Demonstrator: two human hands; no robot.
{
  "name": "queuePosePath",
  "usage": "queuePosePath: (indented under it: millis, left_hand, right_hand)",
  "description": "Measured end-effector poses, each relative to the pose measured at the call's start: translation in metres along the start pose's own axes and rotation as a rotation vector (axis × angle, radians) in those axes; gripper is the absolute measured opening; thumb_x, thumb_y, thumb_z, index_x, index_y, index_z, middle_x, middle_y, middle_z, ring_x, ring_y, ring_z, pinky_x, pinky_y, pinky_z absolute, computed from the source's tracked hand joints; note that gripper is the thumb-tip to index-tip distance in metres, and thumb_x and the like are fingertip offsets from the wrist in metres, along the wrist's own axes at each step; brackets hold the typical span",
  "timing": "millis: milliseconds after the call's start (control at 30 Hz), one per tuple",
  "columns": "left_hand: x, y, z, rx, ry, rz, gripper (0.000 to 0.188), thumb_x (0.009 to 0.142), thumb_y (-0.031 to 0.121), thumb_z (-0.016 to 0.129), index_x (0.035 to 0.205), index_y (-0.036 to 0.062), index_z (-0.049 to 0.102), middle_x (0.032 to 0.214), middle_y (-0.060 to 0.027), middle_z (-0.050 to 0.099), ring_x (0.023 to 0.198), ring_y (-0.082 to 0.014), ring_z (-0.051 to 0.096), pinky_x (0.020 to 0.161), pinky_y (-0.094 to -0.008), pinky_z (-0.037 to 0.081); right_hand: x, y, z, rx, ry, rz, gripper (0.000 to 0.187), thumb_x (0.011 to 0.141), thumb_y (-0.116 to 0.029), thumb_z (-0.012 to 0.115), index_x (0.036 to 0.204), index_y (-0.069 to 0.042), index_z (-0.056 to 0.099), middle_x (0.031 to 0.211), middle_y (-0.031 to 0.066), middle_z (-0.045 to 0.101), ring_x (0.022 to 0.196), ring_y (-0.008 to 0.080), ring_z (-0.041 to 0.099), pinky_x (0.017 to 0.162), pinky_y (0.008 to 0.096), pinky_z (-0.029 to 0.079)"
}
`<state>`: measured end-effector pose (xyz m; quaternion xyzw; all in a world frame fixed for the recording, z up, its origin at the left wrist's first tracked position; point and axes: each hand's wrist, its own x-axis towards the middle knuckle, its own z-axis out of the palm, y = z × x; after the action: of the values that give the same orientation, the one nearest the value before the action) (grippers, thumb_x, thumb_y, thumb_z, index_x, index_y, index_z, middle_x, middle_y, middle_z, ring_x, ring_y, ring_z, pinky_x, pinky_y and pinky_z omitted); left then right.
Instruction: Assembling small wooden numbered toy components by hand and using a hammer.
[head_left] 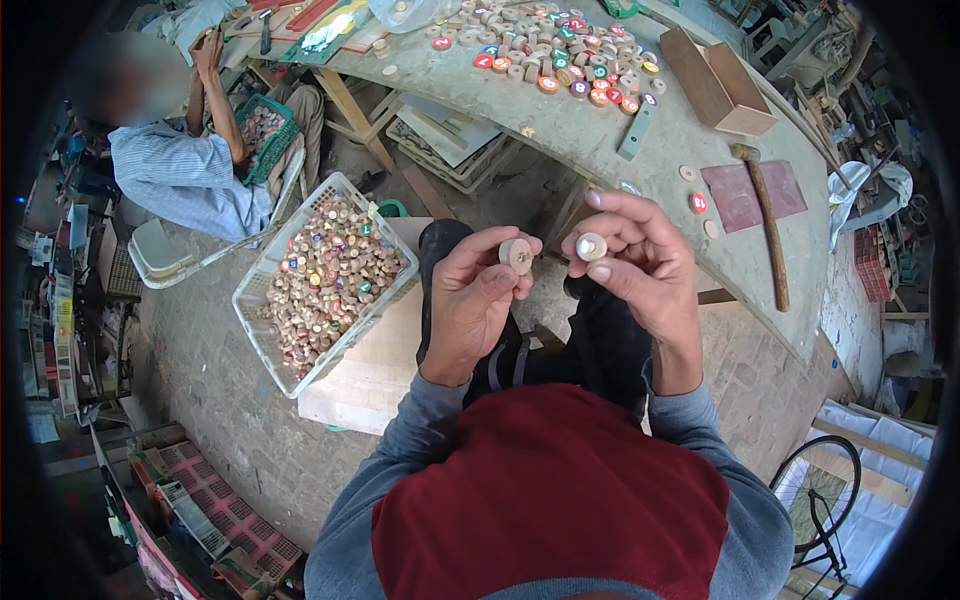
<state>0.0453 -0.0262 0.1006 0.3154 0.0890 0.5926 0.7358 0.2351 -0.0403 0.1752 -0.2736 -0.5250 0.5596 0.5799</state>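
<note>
My left hand [472, 295] pinches a round wooden disc [516, 256] with a hole in its face between thumb and fingers. Close to its right, my right hand [648, 268] grips a small wooden peg-like piece [591, 246] with a pale, whitish end by thumb and fingertips. The two pieces are apart, held above my lap. On the near part of the table, by my right hand, lie a red-topped disc [697, 203] and plain wooden discs [711, 229].
Left of my legs, a white plastic crate [354, 334] holds many small wooden pieces. The table [600, 165] bears a pile of coloured discs [560, 62], a wooden box [690, 75], a hammer [768, 210] and a dark red sheet [725, 195]. A person [185, 170] sits at left with a green basket [268, 165].
</note>
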Motion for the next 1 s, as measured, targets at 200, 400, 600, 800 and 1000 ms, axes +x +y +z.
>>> queuePosePath:
  millis: [200,400,600,800,1000]
  left_hand:
    - [-0.001,0.0,0.005,0.047,-0.006,0.029,0.039,0.088,0.001,0.067,0.125,-0.0031,0.056,0.116,-0.0215,0.064,0.088,-0.0177,0.064,0.074,-0.0275,0.051]
    - [0.0,-0.001,0.005,0.057,-0.021,0.045,0.039,0.087,0.0,0.067,0.124,-0.0044,0.056,0.115,-0.0202,0.064,0.089,-0.0172,0.065,0.076,-0.0273,0.053]
    - [0.0,0.0,0.006,0.067,-0.018,0.052,0.038,0.087,-0.002,0.067,0.123,-0.0046,0.056,0.113,-0.0183,0.064,0.09,-0.0168,0.065,0.076,-0.0266,0.053]
    - [0.0,0.0,0.006,0.083,-0.015,0.048,0.037,0.087,-0.002,0.067,0.122,-0.0042,0.057,0.113,-0.0169,0.064,0.09,-0.0162,0.064,0.075,-0.0259,0.053]
    - [-0.001,0.001,0.004,0.19,0.0,0.06,0.036,0.087,0.0,0.068,0.121,-0.0039,0.058,0.111,-0.0148,0.064,0.088,-0.0148,0.064,0.074,-0.026,0.053]
  right_hand:
    - [-0.005,0.01,-0.002,-0.331,-0.03,-0.145,0.035,0.081,0.008,0.07,0.114,0.002,0.061,0.101,0.0087,0.066,0.086,0.012,0.064,0.075,0.0256,0.051]
    - [-0.002,0.012,0.003,-0.551,-0.059,-0.254,0.031,0.077,0.005,0.072,0.107,0.001,0.065,0.095,0.01,0.066,0.076,0.0133,0.064,0.069,0.0267,0.05]
    - [0.001,0.014,0.005,-0.599,-0.073,-0.282,0.031,0.076,0.006,0.07,0.107,0.001,0.066,0.094,0.0108,0.065,0.073,0.0142,0.063,0.067,0.0273,0.049]
    - [0.002,0.013,0.005,-0.627,-0.085,-0.281,0.031,0.076,0.006,0.071,0.107,0.001,0.066,0.095,0.011,0.065,0.073,0.0148,0.063,0.067,0.0275,0.049]
    - [0.002,0.009,0.006,-0.684,-0.107,-0.275,0.031,0.077,0.005,0.07,0.108,0.001,0.066,0.097,0.0116,0.065,0.074,0.0153,0.063,0.067,0.0273,0.05]
